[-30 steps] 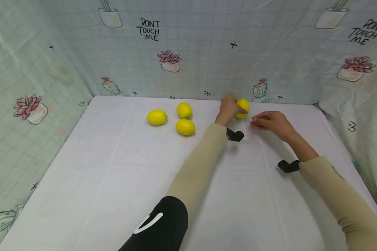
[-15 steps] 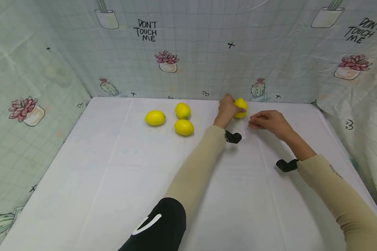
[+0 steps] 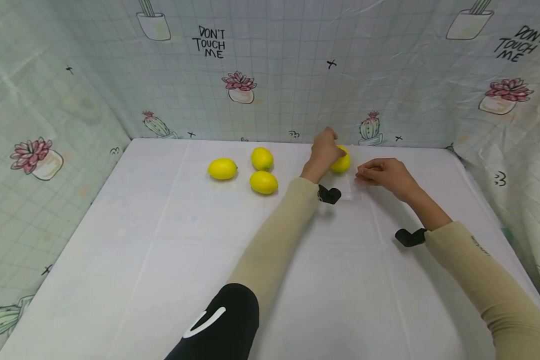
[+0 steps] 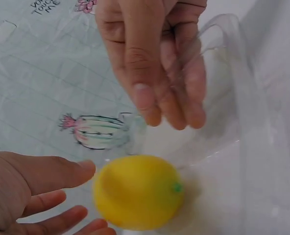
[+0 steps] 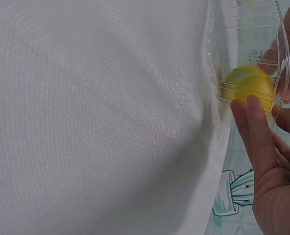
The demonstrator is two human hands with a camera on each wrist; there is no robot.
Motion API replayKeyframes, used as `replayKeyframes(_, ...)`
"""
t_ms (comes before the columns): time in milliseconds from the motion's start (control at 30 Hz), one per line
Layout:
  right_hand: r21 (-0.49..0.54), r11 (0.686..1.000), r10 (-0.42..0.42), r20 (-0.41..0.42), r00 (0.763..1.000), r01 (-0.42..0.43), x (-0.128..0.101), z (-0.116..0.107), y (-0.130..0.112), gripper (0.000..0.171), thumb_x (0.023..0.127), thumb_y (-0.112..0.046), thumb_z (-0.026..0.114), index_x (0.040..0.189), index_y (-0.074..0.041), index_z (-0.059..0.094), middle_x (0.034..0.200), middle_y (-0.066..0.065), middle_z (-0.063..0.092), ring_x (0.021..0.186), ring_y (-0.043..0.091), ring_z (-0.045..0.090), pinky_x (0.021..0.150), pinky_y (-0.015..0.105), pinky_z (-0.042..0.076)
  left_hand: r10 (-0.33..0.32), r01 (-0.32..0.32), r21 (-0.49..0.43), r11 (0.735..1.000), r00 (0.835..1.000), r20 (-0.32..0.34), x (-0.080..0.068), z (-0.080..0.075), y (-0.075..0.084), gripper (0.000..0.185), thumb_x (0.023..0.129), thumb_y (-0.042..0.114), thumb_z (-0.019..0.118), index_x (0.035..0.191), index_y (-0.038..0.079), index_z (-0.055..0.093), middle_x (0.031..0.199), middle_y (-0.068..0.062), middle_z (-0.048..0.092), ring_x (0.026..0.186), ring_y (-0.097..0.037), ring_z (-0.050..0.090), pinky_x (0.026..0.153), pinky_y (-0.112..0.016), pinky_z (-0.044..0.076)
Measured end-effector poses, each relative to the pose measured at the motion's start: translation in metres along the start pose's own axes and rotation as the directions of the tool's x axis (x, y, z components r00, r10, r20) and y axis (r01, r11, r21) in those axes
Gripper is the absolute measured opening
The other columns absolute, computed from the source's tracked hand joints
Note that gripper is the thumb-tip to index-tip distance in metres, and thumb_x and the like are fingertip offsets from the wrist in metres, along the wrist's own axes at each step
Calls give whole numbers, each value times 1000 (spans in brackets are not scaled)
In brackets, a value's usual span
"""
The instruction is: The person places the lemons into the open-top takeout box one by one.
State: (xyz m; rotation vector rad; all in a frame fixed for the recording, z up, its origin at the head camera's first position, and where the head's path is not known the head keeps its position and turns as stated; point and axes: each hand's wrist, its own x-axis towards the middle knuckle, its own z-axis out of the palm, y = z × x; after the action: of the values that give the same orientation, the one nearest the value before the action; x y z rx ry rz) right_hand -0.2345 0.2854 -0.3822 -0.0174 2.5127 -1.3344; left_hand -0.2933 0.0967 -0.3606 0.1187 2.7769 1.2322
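A clear plastic box (image 5: 248, 29) stands near the back of the table, its see-through walls faint in the head view. One yellow lemon (image 4: 137, 192) lies inside it, partly behind my left hand (image 3: 325, 152) in the head view. The left fingers are spread and loose, with the thumb tip right beside the lemon. My right hand (image 3: 389, 176) pinches the box's side wall between thumb and fingertips, as the right wrist view shows. Further left on the table are three more lemons: one on the left (image 3: 222, 169), one behind (image 3: 262, 159) and one in front (image 3: 264, 183).
A white cloth (image 3: 198, 270) covers the table. Behind it hangs a printed curtain (image 3: 279, 65) with cactus drawings, which also runs along the left and right sides. Small black wrist cameras (image 3: 410, 238) jut out from both forearms.
The left hand has loosened its hold on the lemon and drawn slightly left and up. That lemon now sits a little lower and further left. The right hand stays in place.
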Motion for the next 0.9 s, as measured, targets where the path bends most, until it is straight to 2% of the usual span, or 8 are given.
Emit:
replayKeyframes(167,-16,1000,-4,1,1000,4,-1,0,0,48,102,-33,63,133,3,61,122,16,72,95,8,74,83,21,58,129,-129,15,992,992,7,-6,-24,3,39,96,11,70,132,7,56,129,-8,64,106,-19,64,86,-25,56)
replayKeyframes(333,-28,1000,-7,2,1000,7,-2,0,0,46,102,-34,62,132,2,62,120,15,73,96,9,74,86,25,58,223,-223,68,972,975,10,-15,-59,4,33,98,10,66,130,5,58,126,-8,64,105,-19,63,83,-24,54)
replayKeyframes(500,-61,998,-13,1,1000,13,-1,-1,-1,45,103,-34,62,131,0,63,117,13,74,93,6,73,88,29,59,275,-274,87,958,962,9,-27,-96,-4,26,99,8,62,126,4,59,122,-9,65,106,-20,62,84,-24,54)
replayKeyframes(667,-42,999,-17,13,1000,18,0,-1,-2,46,103,-34,62,132,1,61,119,13,73,94,6,73,89,30,58,315,-315,100,944,949,8,-41,-130,-21,22,98,5,59,120,2,62,119,-12,66,108,-23,64,88,-30,56)
replayKeyframes(900,-3,1000,-13,22,1000,13,1,-1,1,49,103,-35,62,135,2,59,125,15,71,97,7,73,90,29,58,317,-326,240,914,945,75,-60,-156,-46,22,100,5,57,121,1,62,122,-14,64,110,-26,59,94,-35,53)
